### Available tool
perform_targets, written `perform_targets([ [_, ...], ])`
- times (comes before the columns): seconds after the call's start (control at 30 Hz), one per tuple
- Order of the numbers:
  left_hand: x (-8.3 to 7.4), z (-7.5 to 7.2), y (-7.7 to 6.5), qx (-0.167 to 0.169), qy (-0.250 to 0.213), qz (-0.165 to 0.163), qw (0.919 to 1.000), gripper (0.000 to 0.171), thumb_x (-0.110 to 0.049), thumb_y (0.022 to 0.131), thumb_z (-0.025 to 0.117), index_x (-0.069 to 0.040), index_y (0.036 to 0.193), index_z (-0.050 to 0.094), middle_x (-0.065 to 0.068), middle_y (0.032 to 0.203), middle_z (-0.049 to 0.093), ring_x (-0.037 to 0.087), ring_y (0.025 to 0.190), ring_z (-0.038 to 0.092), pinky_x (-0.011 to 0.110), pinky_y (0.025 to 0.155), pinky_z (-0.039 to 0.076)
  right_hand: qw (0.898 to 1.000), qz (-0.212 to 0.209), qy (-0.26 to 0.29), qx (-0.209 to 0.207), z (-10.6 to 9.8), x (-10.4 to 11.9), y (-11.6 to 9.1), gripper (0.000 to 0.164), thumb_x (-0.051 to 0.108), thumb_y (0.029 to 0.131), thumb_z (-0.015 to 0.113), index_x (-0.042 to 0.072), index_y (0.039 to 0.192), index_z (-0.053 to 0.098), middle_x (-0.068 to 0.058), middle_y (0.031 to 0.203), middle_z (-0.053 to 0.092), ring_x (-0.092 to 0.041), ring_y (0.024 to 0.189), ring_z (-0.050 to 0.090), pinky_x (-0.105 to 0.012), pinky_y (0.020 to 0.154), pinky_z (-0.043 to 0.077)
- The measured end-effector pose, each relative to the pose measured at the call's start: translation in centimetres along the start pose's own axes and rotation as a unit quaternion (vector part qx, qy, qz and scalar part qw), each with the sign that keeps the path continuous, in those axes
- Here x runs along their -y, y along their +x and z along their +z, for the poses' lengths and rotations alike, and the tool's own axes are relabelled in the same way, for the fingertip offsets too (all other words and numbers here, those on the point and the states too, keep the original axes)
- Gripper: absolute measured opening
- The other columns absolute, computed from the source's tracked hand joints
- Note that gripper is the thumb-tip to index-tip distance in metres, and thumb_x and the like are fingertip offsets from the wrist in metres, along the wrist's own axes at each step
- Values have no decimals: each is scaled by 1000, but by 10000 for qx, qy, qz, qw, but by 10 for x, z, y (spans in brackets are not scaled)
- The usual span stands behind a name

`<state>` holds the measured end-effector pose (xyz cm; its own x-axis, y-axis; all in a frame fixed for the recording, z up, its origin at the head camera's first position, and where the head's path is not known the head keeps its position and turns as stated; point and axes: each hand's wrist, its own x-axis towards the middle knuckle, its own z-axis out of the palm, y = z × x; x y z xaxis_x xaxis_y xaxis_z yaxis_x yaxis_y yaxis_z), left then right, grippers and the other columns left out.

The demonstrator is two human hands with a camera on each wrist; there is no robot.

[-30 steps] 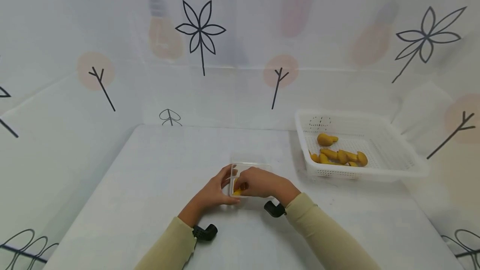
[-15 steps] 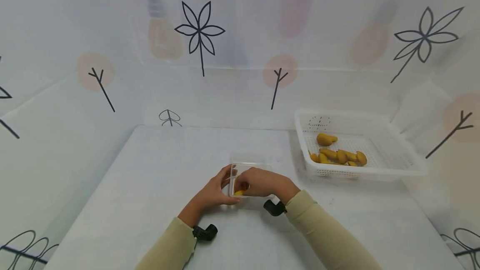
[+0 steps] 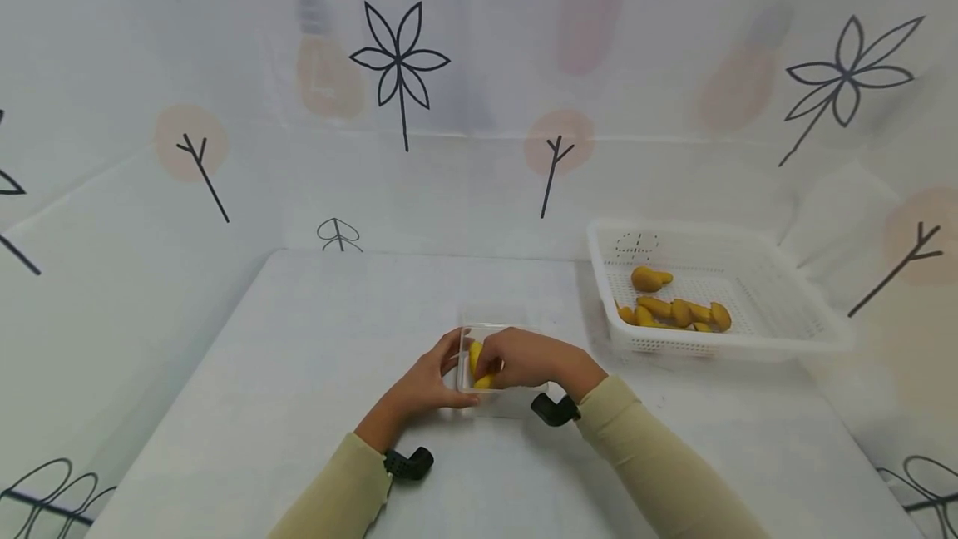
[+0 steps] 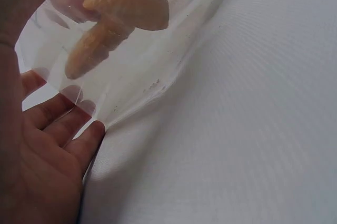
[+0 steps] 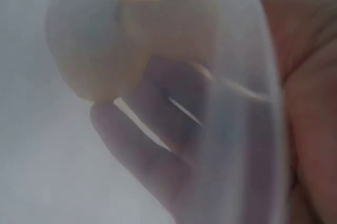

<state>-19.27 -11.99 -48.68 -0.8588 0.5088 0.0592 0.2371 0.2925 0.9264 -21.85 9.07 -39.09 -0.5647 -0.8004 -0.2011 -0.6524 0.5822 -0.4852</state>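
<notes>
A clear plastic box point(image 3: 509, 406) stands on the white table, with yellow toy mushrooms at its left end. My left hand point(image 3: 427, 385) holds that end, thumb along the front and fingers round the far side. Reaching in from above, my right hand point(image 3: 516, 360) has curled fingers on a yellow mushroom point(image 3: 485, 382); the fingertips are partly hidden. Through the clear wall, the left wrist view shows a mushroom point(image 4: 129, 2) with a broad cap and thick stem. A mushroom's rounded cap point(image 5: 87, 39) looks blurred beside the right fingers in the right wrist view.
At the back right stands a white perforated basket point(image 3: 793, 346). Several brownish-yellow toy mushrooms point(image 3: 681, 312) lie in its left part, and another mushroom point(image 3: 649, 279) lies behind them. A patterned white cloth point(image 3: 464, 190) hangs behind the table.
My right hand has shifted slightly right and up within the box, and more yellow shows at the left end. The left hand keeps its hold on the box.
</notes>
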Motion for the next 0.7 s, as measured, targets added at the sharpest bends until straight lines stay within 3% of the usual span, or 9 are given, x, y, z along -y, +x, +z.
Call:
perform_targets([
  [0.17,-2,0,-1,-28,-76,-63,9999,103,-21,76,84,-19,154,18,8,159,27,25,146,30,44,118,31,9999,76,84,-37,-5,0,-7,15,13,84,73,20,98,75,13,92,66,-4,84,58,-20,79,53],
  [0.53,-2,2,-1,-151,169,-294,9993,104,-27,73,85,-25,153,19,4,157,32,23,145,34,42,116,34,9996,77,104,-243,-19,-1,-23,12,16,84,73,22,95,74,13,91,61,-4,85,58,-21,79,53],
  [0.7,-1,3,0,-159,272,-314,9990,105,-29,73,85,-21,154,18,6,156,33,24,144,35,43,116,34,9990,-48,17,-441,-27,-1,-34,12,16,86,72,22,97,72,12,94,61,-4,87,59,-23,81,55],
])
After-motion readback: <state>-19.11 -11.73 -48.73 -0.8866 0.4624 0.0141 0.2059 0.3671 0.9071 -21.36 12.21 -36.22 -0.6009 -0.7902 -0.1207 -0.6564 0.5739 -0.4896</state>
